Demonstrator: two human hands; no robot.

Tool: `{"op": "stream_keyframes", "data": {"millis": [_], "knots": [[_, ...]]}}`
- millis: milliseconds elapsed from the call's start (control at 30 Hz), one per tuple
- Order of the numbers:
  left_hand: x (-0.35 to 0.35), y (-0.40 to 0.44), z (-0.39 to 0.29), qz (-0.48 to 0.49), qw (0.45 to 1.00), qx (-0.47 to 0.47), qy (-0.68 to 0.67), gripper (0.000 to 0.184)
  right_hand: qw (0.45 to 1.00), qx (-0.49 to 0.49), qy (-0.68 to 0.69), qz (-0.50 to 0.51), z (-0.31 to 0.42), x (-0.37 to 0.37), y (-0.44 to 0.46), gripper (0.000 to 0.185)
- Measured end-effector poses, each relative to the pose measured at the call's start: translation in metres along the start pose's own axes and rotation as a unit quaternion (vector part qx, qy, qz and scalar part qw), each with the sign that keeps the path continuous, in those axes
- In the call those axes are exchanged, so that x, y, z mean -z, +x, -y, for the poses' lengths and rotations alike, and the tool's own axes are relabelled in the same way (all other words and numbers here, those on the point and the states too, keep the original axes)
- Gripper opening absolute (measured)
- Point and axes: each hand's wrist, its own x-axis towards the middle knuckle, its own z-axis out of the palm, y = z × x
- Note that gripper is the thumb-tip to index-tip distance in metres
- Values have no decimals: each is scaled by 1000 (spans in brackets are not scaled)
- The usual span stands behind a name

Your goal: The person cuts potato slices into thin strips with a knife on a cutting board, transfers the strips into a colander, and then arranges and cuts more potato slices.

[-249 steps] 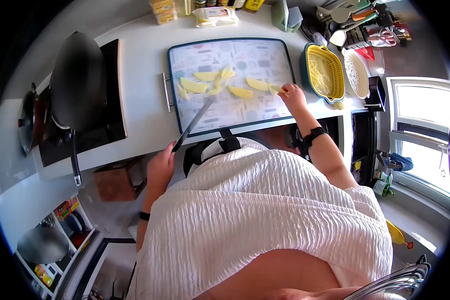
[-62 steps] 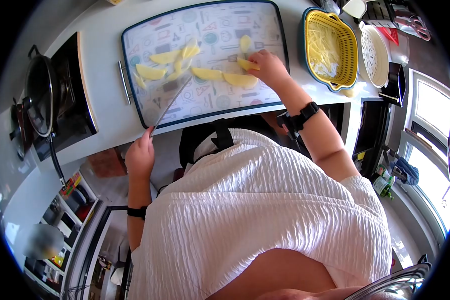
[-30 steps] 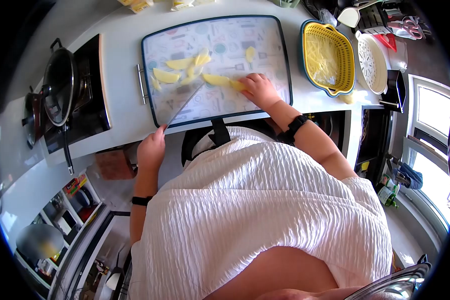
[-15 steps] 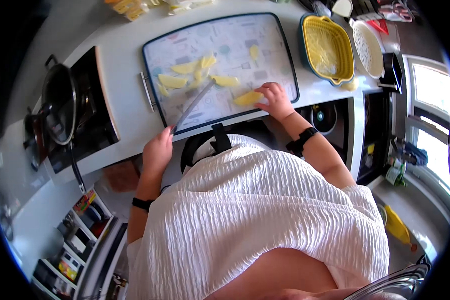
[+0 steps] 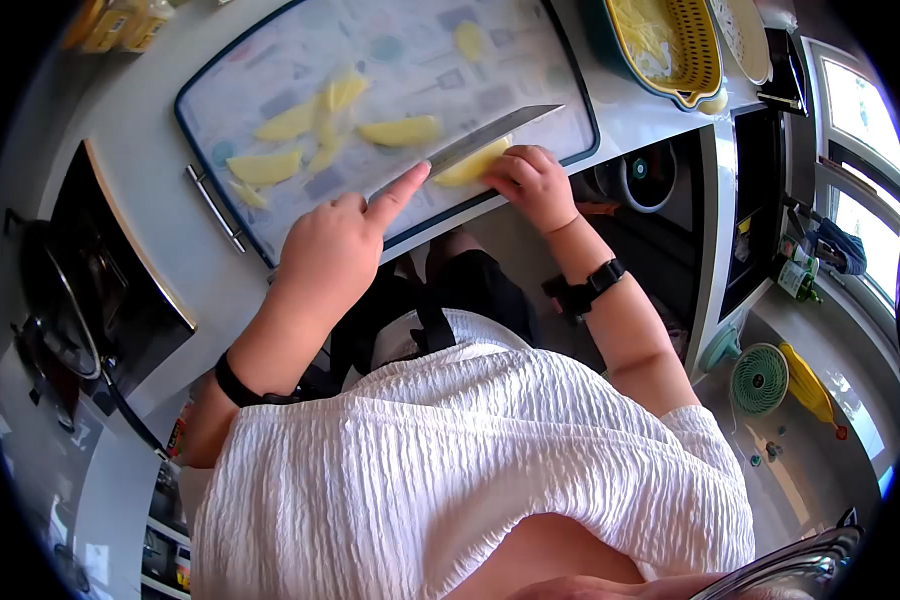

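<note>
My left hand is wrapped round a kitchen knife, its index finger stretched along the blade. The blade lies over the cutting board, along the far side of a potato piece. With bent fingers, my right hand grips the right end of that piece near the board's front edge. Another potato wedge lies left of the blade. Farther left are several more potato slices, some overlapping, and a single slice sits near the back. The knife's handle is hidden in my left hand.
A yellow basket in a dark outer bowl holds pale shreds, right of the board. Beside it stands a white colander. A pan is by the cooktop on the left. The counter's front edge runs close before my body.
My left hand has moved right and forward over the board, bringing the knife across to the potato piece in my right hand. The whole view has shifted, with the board now nearer the top left.
</note>
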Motion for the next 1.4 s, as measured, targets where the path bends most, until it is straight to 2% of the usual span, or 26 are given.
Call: {"op": "stream_keyframes", "data": {"millis": [300,500,600,700,1000,1100,1233,1267,1400], "knots": [[1,22,0,24,999,-40,3,75,997,-19,21,-68,6,-24,2,18],[9,31,2,70,995,-74,16,68,998,-19,15,-65,3,-23,-1,26],[8,34,-3,113,993,-27,35,58,997,-13,26,-68,3,-20,-1,26],[7,40,-1,129,990,32,-36,44,997,19,19,-70,1,-22,-7,24],[13,54,11,88,990,-30,-105,40,998,21,54,-23,-10,-7,1,26],[0,39,1,52,990,-7,-128,41,997,37,55,-29,-13,-7,4,21],[-2,31,-11,95,993,26,-71,59,996,62,55,-27,-14,-6,5,22],[-4,26,-10,95,993,18,-68,71,996,72,54,-29,-13,-6,6,22],[4,26,-10,129,990,-14,-50,72,991,116,56,20,-13,-9,7,27]]}}
